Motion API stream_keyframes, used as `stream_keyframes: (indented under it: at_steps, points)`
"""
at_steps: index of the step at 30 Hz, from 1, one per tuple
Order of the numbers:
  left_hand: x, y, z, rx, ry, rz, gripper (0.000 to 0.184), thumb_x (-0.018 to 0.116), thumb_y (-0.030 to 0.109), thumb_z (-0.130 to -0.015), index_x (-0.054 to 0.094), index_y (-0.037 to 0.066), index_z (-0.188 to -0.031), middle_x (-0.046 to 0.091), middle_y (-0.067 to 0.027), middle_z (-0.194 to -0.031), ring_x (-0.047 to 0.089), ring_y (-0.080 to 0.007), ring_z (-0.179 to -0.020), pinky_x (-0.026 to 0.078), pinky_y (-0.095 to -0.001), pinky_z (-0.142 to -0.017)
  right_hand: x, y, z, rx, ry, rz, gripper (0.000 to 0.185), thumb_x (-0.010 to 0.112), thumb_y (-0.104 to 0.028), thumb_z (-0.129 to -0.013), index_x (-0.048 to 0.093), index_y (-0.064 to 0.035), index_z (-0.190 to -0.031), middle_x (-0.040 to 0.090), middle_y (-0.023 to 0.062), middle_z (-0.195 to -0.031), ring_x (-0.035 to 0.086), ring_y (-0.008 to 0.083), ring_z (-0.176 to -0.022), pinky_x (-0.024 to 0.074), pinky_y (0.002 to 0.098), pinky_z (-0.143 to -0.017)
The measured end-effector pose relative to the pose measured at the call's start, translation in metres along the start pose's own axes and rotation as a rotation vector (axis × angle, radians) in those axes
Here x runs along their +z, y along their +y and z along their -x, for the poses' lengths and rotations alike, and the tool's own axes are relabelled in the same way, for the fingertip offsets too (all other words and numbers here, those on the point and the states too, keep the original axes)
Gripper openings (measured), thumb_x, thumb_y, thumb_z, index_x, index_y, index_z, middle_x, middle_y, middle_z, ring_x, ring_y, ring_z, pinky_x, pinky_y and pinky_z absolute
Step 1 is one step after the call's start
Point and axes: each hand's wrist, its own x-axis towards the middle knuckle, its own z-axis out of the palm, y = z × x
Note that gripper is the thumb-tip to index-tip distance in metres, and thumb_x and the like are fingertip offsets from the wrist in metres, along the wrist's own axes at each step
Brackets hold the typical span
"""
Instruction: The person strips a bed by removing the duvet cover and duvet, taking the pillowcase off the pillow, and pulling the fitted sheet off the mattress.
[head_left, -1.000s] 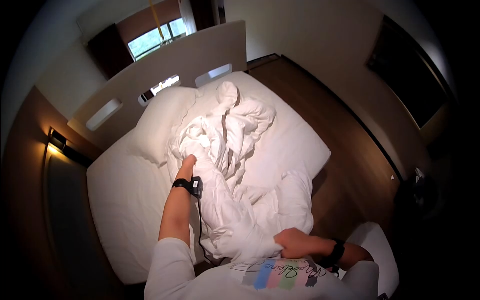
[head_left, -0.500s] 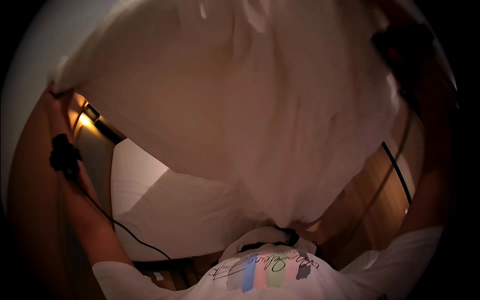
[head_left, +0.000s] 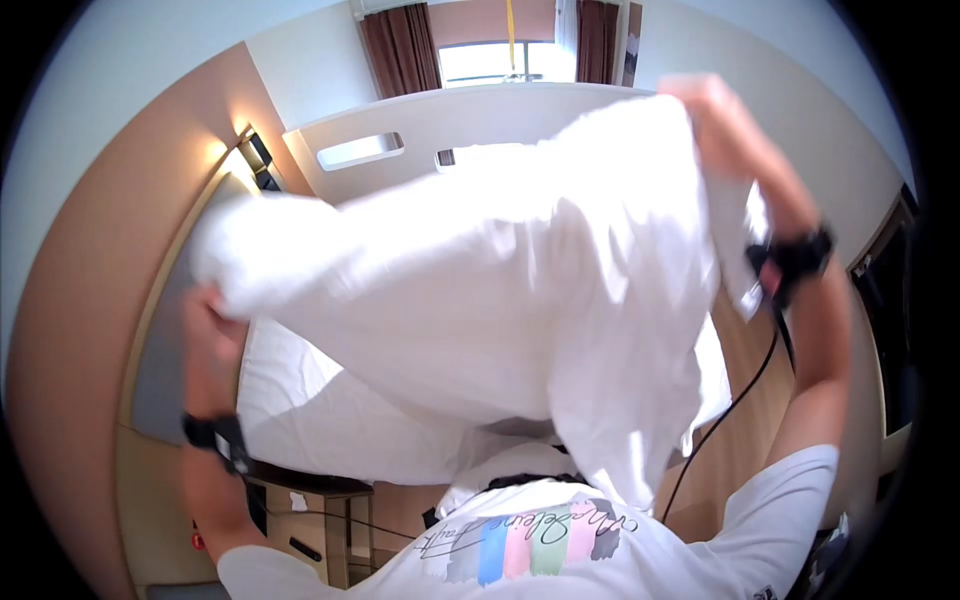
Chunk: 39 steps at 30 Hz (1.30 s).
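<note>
Bed (head_left: 300,400) below; right hand (head_left: 715,115) raised higher than left hand (head_left: 213,325).

1. And it's a bedroom, home or hotel I can't tell: a bed (head_left: 290,395) and white bedding (head_left: 450,300) fill the middle.
2. On the left, a wall lamp (head_left: 257,150) glows beside a grey panel (head_left: 165,350).
3. Far end, brown curtains (head_left: 402,50) flank a window (head_left: 488,63); wood-look floor (head_left: 755,390) shows right.
</note>
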Motion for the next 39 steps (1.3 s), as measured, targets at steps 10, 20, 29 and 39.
stream_keyframes:
  at_steps: [10,20,29,39]
  points:
    - [-0.17,-0.262,0.069,-0.966,-0.313,-1.339,0.106,0.064,0.031,-0.065,-0.01,0.0,-0.134,0.031,-0.0333,-0.126,0.038,-0.0401,-0.118,0.032,-0.0483,-0.097,0.148,-0.198,0.287,0.527,-1.186,-0.537,0.026,0.056,-0.016,-0.065,0.063,-0.0124,-0.09,0.063,0.0141,-0.079,0.06,0.0343,-0.078,0.0463,0.0419,-0.066]
    - [-0.04,-0.435,-0.043,0.788,-1.115,-1.993,0.098,0.071,0.014,-0.06,0.016,0.024,-0.14,0.023,-0.0156,-0.141,0.028,-0.0386,-0.127,0.024,-0.0633,-0.095,0.151,-0.283,0.338,0.937,-1.253,-0.505,0.026,0.059,-0.026,-0.066,0.063,-0.0157,-0.089,0.063,0.0131,-0.083,0.06,0.0336,-0.081,0.0468,0.0412,-0.069]
    - [-0.01,-0.428,-0.075,0.341,-1.082,-1.667,0.061,0.063,0.017,-0.057,0.053,0.012,-0.117,0.061,-0.0156,-0.099,0.058,-0.0326,-0.092,0.047,-0.0396,-0.077,0.17,-0.332,0.376,1.234,-1.219,-0.576,0.03,0.057,-0.022,-0.064,0.063,-0.0091,-0.091,0.063,0.0166,-0.087,0.059,0.0347,-0.085,0.0464,0.0407,-0.074]
    - [-0.288,-0.129,-0.171,0.441,0.276,-1.028,0.047,0.066,0.014,-0.073,0.052,-0.005,-0.114,0.058,-0.0145,-0.107,0.056,-0.0262,-0.091,0.045,-0.0363,-0.08,0.174,-0.293,0.376,1.181,-1.161,-0.605,0.034,0.054,-0.024,-0.066,0.063,-0.0087,-0.096,0.062,0.0159,-0.095,0.057,0.0337,-0.092,0.0453,0.0387,-0.078]
